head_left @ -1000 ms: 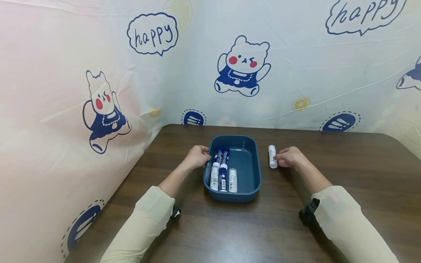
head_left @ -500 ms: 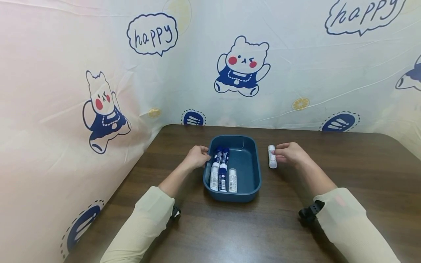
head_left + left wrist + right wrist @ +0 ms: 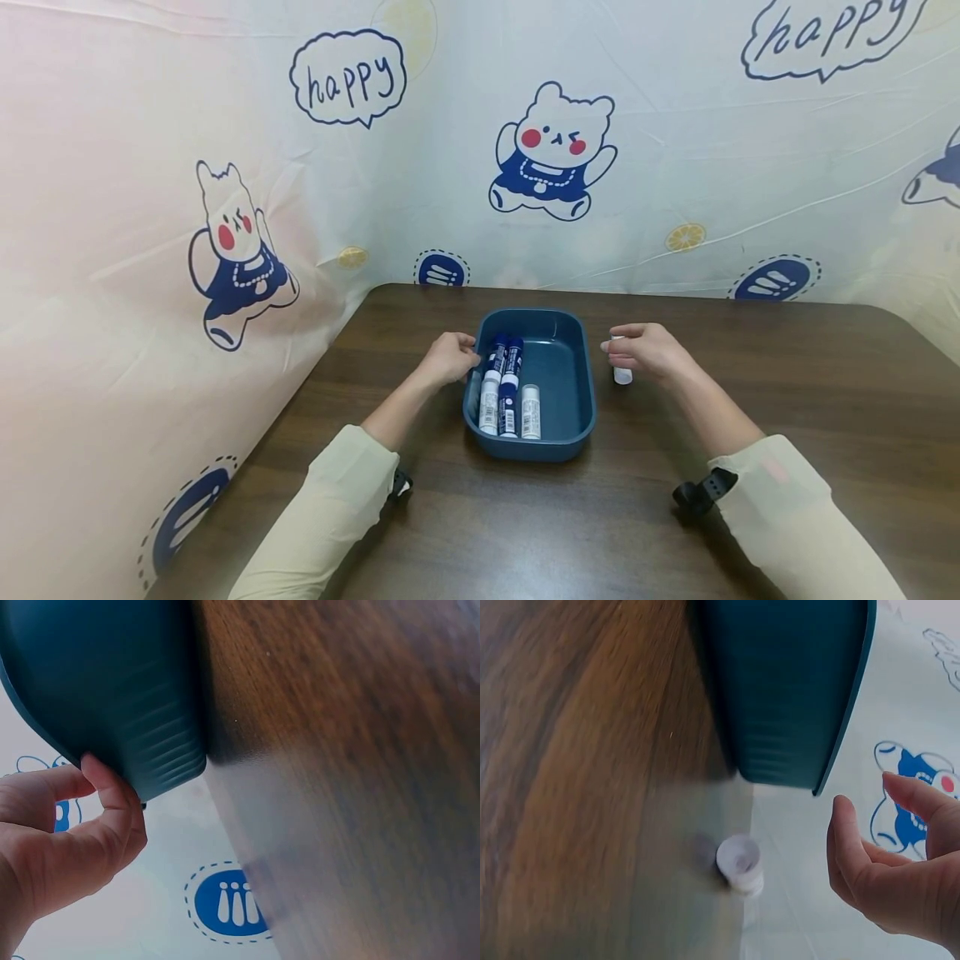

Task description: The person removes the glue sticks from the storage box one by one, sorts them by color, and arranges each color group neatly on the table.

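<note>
Tube (image 3: 622, 377) sits unmoved on table (image 3: 525, 533), just right of tray (image 3: 558, 392), in head view; right hand (image 3: 648, 350) has shifted left, now hides its upper part. Suggests right hand leaves tube where it lies, outside tray; other tubes (image 3: 508, 412) inside. Left hand (image 3: 447, 358) at left side of tray. Left wrist view: fingertips (image 3: 93, 766) meet tray; can't tell if pinching or just touching. Right wrist view: thumb and fingers spread, nothing between; tube apart, below on table.

A dark blue bin (image 3: 534, 451), upright below the frame's centre, holds blue and white tubes (image 3: 507, 412); a loose white tube (image 3: 622, 377) lies right of the bin, partly hidden.
</note>
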Tool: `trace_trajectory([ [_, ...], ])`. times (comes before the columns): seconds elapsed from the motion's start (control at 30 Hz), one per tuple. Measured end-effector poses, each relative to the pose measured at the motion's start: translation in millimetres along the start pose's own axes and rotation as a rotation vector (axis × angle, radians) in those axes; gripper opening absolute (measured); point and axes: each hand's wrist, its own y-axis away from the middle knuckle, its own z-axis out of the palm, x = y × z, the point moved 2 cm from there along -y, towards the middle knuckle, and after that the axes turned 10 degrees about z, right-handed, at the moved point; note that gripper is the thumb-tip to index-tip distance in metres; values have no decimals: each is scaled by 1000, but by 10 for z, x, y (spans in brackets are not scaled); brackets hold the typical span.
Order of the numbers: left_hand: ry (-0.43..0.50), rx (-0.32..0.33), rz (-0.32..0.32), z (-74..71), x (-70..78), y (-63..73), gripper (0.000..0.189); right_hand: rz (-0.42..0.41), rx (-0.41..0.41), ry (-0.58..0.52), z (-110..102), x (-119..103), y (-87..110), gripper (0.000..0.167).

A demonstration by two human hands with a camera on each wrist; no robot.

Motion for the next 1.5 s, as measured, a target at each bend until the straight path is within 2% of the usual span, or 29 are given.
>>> trace_trajectory([
  [0.37, -6, 7, -1, 5, -4, -10, 41, -42, -12, 75, 226, -97, 83, 57],
  [0.6, 5, 3, -3, 15, 1, -6, 41, -15, -40, 98, 340, -125, 105, 56],
  [0.97, 4, 8, 2, 9, 4, -15, 40, 21, -47, 202, 545, -165, 112, 53],
  [1.5, 9, 5, 11, 9, -12, -8, 40, 6, -130, 259, 862, -157, 131, 53],
])
